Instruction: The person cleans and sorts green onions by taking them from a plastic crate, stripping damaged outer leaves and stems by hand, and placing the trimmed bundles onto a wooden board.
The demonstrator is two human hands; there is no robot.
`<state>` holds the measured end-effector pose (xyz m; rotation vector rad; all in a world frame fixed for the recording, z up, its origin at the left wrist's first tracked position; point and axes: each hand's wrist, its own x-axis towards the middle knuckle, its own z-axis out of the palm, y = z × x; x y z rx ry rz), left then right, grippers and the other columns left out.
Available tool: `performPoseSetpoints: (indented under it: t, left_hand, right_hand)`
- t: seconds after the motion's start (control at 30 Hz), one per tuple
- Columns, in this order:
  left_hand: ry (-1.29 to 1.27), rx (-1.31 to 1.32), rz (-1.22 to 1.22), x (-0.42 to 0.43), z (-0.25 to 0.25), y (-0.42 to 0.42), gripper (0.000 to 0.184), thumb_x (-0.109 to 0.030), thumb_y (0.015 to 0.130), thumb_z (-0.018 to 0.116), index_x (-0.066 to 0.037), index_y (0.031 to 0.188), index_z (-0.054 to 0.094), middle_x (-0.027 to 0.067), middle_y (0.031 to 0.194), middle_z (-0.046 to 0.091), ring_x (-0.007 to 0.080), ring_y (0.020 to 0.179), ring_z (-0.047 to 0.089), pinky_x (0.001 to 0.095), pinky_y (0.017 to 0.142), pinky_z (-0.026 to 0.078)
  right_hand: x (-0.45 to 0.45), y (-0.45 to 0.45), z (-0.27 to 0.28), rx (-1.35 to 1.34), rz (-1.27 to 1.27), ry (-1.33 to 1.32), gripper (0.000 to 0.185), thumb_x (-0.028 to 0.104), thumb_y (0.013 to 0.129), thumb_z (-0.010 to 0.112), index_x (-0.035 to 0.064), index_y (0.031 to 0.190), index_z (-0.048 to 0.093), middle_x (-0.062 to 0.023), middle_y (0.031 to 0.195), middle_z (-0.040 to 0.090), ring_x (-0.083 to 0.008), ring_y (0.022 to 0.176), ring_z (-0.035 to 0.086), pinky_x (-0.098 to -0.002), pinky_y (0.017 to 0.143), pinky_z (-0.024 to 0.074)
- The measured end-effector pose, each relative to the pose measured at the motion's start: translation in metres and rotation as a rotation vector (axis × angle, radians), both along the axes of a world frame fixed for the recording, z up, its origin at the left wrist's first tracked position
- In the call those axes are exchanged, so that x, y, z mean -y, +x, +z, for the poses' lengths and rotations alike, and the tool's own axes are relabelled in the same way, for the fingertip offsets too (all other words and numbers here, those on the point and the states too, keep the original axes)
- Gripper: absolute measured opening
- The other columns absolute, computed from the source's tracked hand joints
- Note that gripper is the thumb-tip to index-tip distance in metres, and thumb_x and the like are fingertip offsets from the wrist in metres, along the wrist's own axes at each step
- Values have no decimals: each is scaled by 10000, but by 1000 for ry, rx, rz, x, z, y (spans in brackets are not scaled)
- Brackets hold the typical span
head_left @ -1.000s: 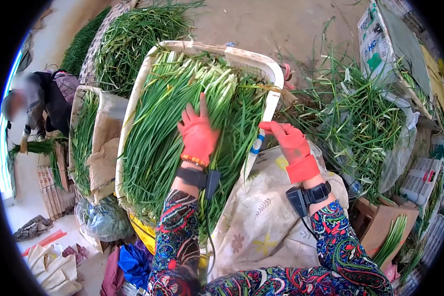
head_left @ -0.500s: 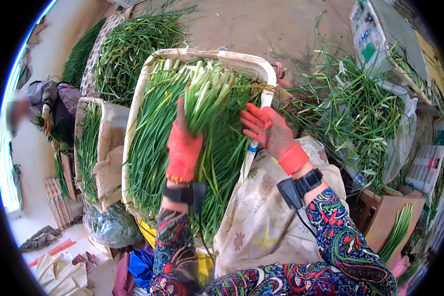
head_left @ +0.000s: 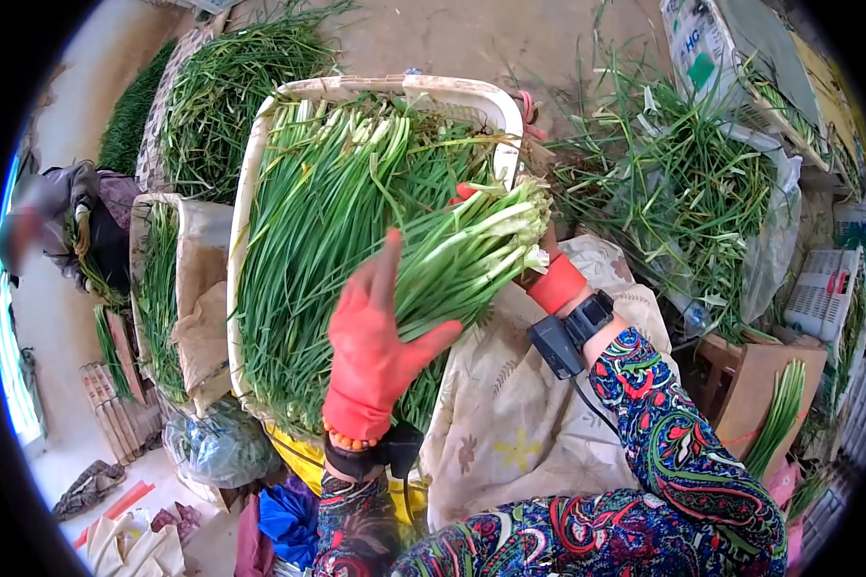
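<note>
A bunch of garlic chives (head_left: 486, 236) with pale white stem ends lies tilted across the front right of a white plastic basket (head_left: 243, 221). Beneath the bunch is my right hand (head_left: 554, 282) in a red glove, curled around it; most of its fingers are hidden by the stems, with one red fingertip showing at the far side. My left hand (head_left: 370, 337), also red-gloved, is open with thumb and fingers apart, against the leafy side of the same bunch. More chives (head_left: 318, 221) fill the basket, leaves toward me.
Loose leaves are heaped on a plastic sheet (head_left: 775, 231) at right. A flowered cloth (head_left: 539, 413) covers my lap. To the left stand a smaller crate (head_left: 202, 250) and another person (head_left: 82, 207) holding greens. A wooden stool (head_left: 751, 385) with chives is at lower right.
The bunch has turned from upright to tilted right, and its white ends now point right. My right hand has gone from open beside it to around it; my left hand has opened and lowered slightly.
</note>
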<state>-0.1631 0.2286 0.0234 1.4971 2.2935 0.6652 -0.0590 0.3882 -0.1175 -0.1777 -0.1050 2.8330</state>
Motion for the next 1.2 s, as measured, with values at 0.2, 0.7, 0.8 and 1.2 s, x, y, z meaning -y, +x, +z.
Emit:
performPoseSetpoints:
  t: [0.2, 0.7, 0.8, 1.2]
  left_hand:
    - [-113, -107, -87, -30, -53, 18, 1167, -359, 482, 802, -68, 1377, 111, 200, 1306, 352, 414, 1221, 295, 495, 1027, 194]
    - [498, 692, 261, 108, 80, -30, 458, -243, 800, 584, -9, 1168, 444, 116, 1186, 474, 230, 1057, 483, 372, 900, 409]
    - [280, -274, -37, 92, 137, -23, 614, -274, 661, 683, -41, 1180, 450, 159, 1247, 415, 323, 1164, 374, 425, 973, 319]
    - [-168, 1306, -147, -5, 121, 80, 825, -220, 749, 662, -99, 1383, 146, 81, 1276, 401, 171, 1133, 417, 304, 946, 347]
  right_hand:
    - [14, 1, -4, -91, -75, 80, 867, 645, 720, 464, 0, 1286, 337, -149, 1296, 393, -278, 1172, 412, -425, 1002, 317]
    - [138, -51, 226, -365, -200, 620, 949, 9, 697, 648, 203, 1385, 23, -69, 1202, 467, -157, 982, 509, -340, 843, 432]
    - [149, -45, 255, -307, -391, 609, 901, -55, 640, 654, 149, 1349, 136, -61, 1190, 464, -155, 986, 511, -328, 842, 445]
    - [58, 92, 194, 44, -399, 163, 292, 224, 767, 623, 46, 991, 565, -87, 895, 615, -206, 809, 598, -357, 763, 494]
